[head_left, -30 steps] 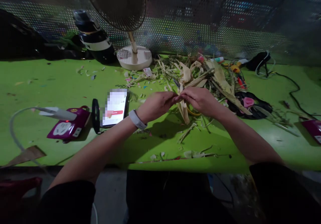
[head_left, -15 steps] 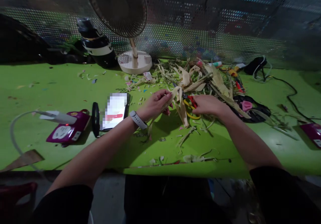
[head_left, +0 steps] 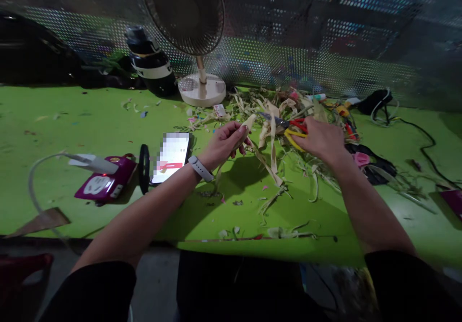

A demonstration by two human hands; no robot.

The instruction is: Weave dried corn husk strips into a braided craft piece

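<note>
Between the thumb and fingers of my left hand (head_left: 228, 140) is a pale dried corn husk piece (head_left: 249, 122), its tip pointing up and to the right. My right hand (head_left: 322, 139) grips a pair of scissors (head_left: 296, 138) with red and yellow handles. The scissor blades point left, toward the held husk, and appear parted. A long husk strip (head_left: 273, 144) hangs just below the blades; I cannot tell what holds it up. Behind both hands lies a heap of husk scraps and stalks (head_left: 249, 101).
A phone (head_left: 175, 156) lies left of my left forearm, beside a purple power bank (head_left: 106, 180) with a white cable. A fan (head_left: 202, 91) and a black bottle (head_left: 153, 71) stand at the back. At right are a black item with a pink piece (head_left: 361, 159) and a cord.
My right hand has drawn the scissors away to the right and up, so the blades now show. The husk in my left hand is now shorter, and the view has shifted slightly.
</note>
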